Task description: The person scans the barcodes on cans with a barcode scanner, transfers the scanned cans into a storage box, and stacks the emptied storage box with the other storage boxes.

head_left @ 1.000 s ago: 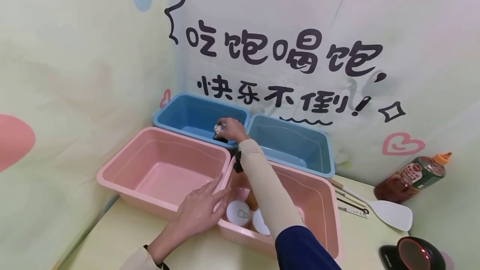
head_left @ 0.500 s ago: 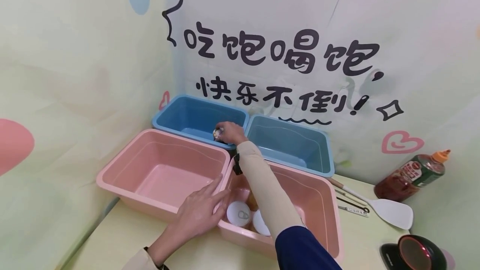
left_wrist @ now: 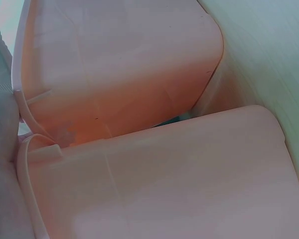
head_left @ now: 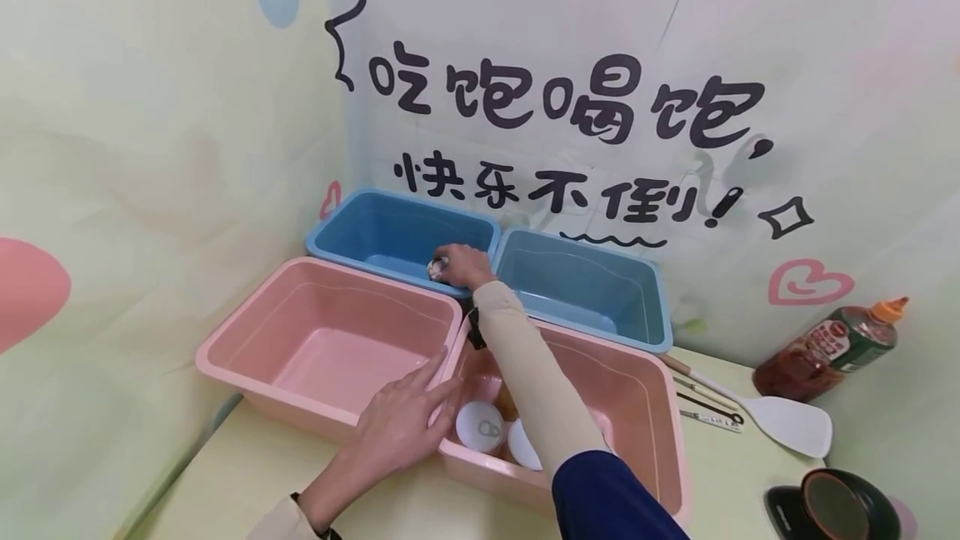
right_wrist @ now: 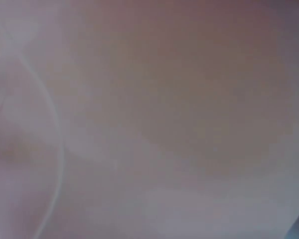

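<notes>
In the head view my right hand (head_left: 465, 265) reaches over the near right corner of the dark blue bin (head_left: 337, 223). It pinches a small whitish, dark-patterned object (head_left: 437, 268), mostly covered by the fingers, so its kind is unclear. My left hand (head_left: 397, 419) rests with extended fingers where the rims of the left pink bin (head_left: 247, 386) and the right pink bin (head_left: 681, 440) meet. Below it, inside the right pink bin, are a white-topped can (head_left: 480, 426) with a pull ring and a second white round top (head_left: 522, 445). The right wrist view is too blurred to show the hand.
A lighter blue bin (head_left: 662, 307) stands behind the right pink bin. To the right lie a white spatula (head_left: 795, 425), several thin utensils (head_left: 708, 408) and a red sauce bottle (head_left: 825, 352). A black rounded item (head_left: 843, 507) sits at the lower right.
My right hand has sunk slightly lower at the dark blue bin, and the dark part under the held object no longer shows. The left hand stays on the rims.
</notes>
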Available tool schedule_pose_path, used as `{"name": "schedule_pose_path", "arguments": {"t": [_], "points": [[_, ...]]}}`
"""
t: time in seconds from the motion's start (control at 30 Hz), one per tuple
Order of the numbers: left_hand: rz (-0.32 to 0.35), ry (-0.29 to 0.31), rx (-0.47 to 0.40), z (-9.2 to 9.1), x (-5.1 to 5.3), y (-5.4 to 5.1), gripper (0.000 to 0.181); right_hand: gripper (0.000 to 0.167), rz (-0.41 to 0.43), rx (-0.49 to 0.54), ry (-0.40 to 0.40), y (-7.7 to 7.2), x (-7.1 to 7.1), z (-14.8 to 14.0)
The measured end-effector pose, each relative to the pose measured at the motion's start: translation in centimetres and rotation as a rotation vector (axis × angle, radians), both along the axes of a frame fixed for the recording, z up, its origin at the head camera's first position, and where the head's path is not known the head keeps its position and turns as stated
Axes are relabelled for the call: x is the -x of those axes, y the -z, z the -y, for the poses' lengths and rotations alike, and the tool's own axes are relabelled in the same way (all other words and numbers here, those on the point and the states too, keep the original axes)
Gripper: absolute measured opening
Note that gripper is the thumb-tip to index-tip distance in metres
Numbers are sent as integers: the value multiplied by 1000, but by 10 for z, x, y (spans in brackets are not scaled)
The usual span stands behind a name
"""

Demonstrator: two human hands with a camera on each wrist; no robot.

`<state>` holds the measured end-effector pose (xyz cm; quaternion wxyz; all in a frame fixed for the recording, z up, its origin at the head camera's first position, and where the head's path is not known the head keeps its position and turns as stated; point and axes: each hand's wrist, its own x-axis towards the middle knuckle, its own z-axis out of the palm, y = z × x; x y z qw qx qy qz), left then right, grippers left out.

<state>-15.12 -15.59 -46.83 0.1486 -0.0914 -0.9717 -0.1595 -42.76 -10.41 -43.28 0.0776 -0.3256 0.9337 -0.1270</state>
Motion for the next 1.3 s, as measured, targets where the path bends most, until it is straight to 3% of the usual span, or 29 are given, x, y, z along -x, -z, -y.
{"name": "schedule_pose_path", "arguments": {"t": [0.13, 0.3, 0.47, 0.57, 0.8, 1.0, 1.3], "points": [[-15, -5, 19, 1, 0, 1, 33, 32, -29, -66, 22, 2, 3, 4], [-27, -5, 18, 1, 2, 2, 33, 19, -131, -188, 36, 7, 11, 6], [-42, 3, 31, 0, 5, -3, 33, 19, -151, -186, 50, 6, 15, 4], [-39, -3, 37, 0, 4, -3, 32, 16, -129, -168, 37, 6, 14, 5], [-29, -8, 30, 0, 2, -3, 32, 48, -42, -81, 24, 4, 16, 1], [-24, -10, 18, 0, 2, -3, 32, 47, 68, 78, 17, -7, 15, -6], [-6, -14, 18, -1, 1, -3, 34, 45, 63, 140, 38, -22, 14, -16]]}}
